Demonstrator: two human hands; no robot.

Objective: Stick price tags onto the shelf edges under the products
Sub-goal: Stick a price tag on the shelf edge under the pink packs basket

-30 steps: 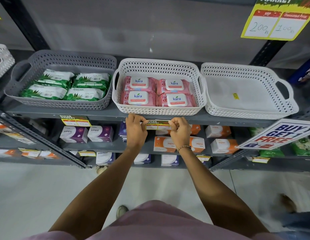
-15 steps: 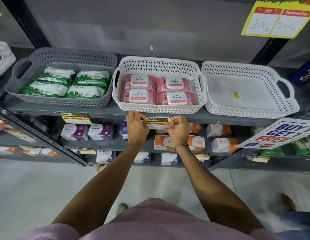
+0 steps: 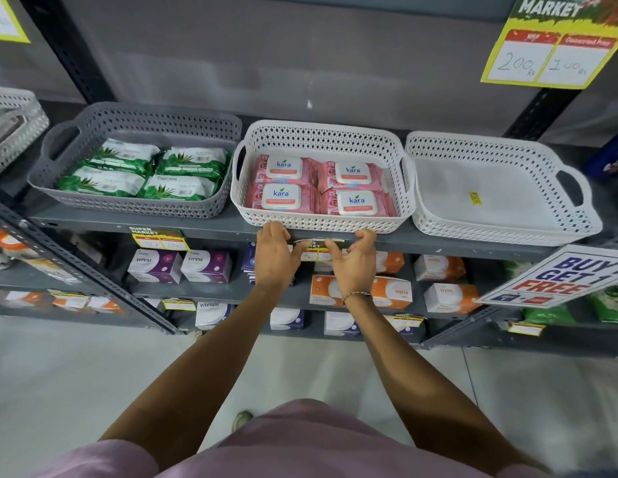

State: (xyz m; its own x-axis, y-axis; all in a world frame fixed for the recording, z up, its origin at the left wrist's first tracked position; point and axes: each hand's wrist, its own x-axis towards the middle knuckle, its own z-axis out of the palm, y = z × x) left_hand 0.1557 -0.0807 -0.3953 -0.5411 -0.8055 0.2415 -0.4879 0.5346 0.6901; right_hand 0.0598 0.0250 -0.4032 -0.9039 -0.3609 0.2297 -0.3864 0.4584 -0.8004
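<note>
A grey metal shelving unit [image 3: 211, 225] fills the view, and three perforated baskets are set side by side on its upper board. The grey basket [image 3: 135, 201] on the left is stocked with green wipe packs [image 3: 142, 174]; the white basket [image 3: 321, 139] in the middle is filled with four pink "kara" packs [image 3: 319, 186]; the white basket on the right [image 3: 500, 232] holds only a small yellow sticker [image 3: 474, 198]. Boxed goods are stacked on the lower boards. A large yellow price sign [image 3: 552, 46] is hung at upper right, and a "buy 1 get 1 free" sign [image 3: 559, 277] is seen at the right edge.

The shelf edge [image 3: 438, 243] under the middle basket is met by both hands. The price tag [image 3: 317, 248] is laid against that edge — directly below the pink packs. It is pressed there by the left hand [image 3: 274, 260] at its left end and by the right hand [image 3: 355, 267] at its right end, thumbs on the tag's face, the other fingers spread and loosely curled over the board rather than closed around anything. A beaded bracelet [image 3: 355, 295] is worn on the right wrist. Another tag [image 3: 159, 238] is already fixed under the grey basket.
</note>
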